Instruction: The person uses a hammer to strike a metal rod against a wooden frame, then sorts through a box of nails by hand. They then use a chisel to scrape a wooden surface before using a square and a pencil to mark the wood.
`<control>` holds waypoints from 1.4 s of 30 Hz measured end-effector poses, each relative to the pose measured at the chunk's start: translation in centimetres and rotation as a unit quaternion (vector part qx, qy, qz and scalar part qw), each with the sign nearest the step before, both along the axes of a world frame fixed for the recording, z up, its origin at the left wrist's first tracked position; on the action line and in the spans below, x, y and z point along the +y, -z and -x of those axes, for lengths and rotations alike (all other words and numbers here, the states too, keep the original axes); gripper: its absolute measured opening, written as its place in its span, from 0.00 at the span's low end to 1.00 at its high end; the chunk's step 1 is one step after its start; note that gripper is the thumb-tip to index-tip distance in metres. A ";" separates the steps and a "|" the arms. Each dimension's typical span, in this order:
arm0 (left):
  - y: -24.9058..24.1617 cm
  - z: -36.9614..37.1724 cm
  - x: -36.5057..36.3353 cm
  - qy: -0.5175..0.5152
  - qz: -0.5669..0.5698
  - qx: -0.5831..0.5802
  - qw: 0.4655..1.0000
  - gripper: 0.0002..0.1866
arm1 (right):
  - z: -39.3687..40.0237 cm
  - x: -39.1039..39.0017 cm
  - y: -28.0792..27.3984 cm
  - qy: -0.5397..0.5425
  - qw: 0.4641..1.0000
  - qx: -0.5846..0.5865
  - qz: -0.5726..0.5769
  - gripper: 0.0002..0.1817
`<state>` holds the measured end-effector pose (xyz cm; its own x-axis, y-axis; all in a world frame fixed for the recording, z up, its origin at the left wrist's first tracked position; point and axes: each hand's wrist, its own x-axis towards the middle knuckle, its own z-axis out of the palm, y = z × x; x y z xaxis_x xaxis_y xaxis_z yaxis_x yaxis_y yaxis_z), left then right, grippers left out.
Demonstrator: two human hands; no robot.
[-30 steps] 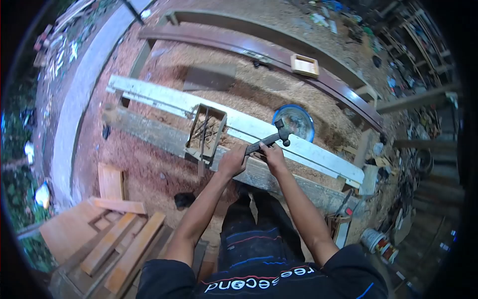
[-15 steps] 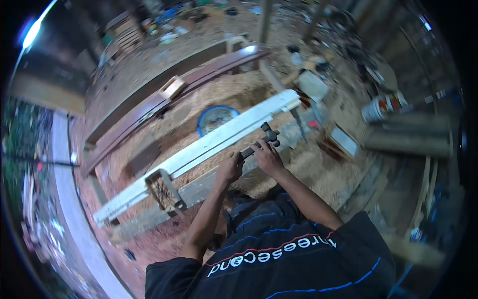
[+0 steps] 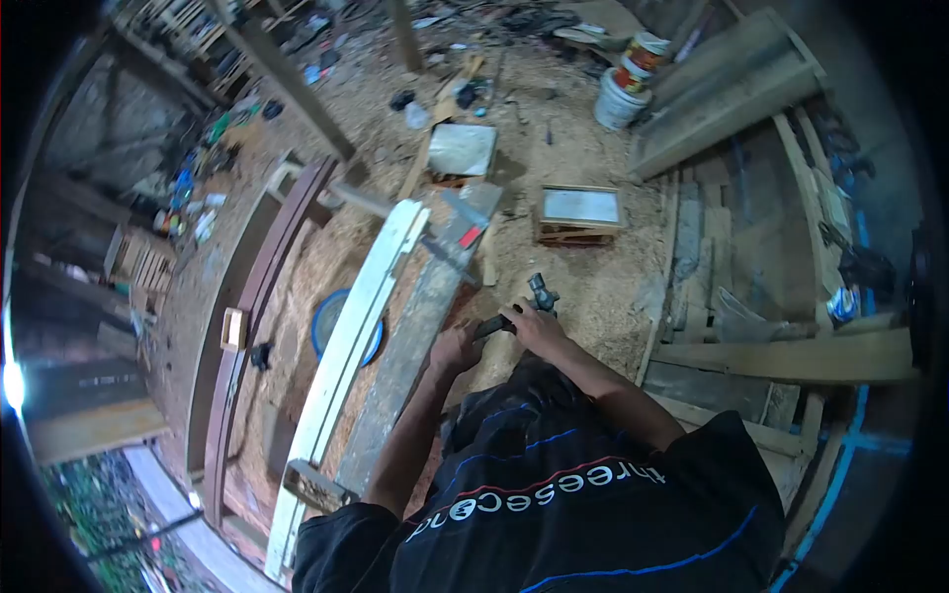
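Note:
A dark tool with a metal head [image 3: 541, 293], which looks like a hammer, is held in front of my body. My left hand [image 3: 457, 348] is closed round the lower end of its handle. Near the head, my right hand [image 3: 532, 328] is wrapped round the handle. Left of my hands lies a grey plank [image 3: 403, 341], with a long white board [image 3: 348, 371] beside it. A red object [image 3: 470, 236] rests at the plank's far end.
A blue-rimmed round container [image 3: 323, 326] sits beyond the white board. Further left runs a reddish-brown beam [image 3: 259, 287]. Ahead stands a small white-topped box [image 3: 580, 208]; stacked buckets [image 3: 623, 97] stand behind it. Timber [image 3: 781, 361] lies at right.
The view has turned to the right, so the boards now lie further left and run more steeply. Both hands still hold the tool.

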<state>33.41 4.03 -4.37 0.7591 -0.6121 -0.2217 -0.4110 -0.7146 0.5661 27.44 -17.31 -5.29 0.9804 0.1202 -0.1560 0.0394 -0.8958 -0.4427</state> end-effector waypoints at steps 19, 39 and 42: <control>-4.8 -7.6 -27.5 0.167 0.152 0.002 0.974 0.18 | -0.1 -20.0 -5.4 0.323 0.935 -0.149 0.001 0.34; -5.9 -11.7 -48.3 0.355 0.246 0.058 0.900 0.14 | -6.9 -32.0 -5.5 0.736 0.465 -0.460 -0.173 0.34; -8.5 -10.3 -51.3 0.381 0.250 0.089 0.886 0.15 | -5.0 -35.6 -6.4 0.744 0.389 -0.465 -0.281 0.29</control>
<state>43.72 -47.28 4.08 0.0645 -0.9871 0.1464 -0.5392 0.0890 0.8375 32.45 -52.90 1.08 -0.3680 -0.9298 -0.0099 0.0392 -0.0049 -0.9992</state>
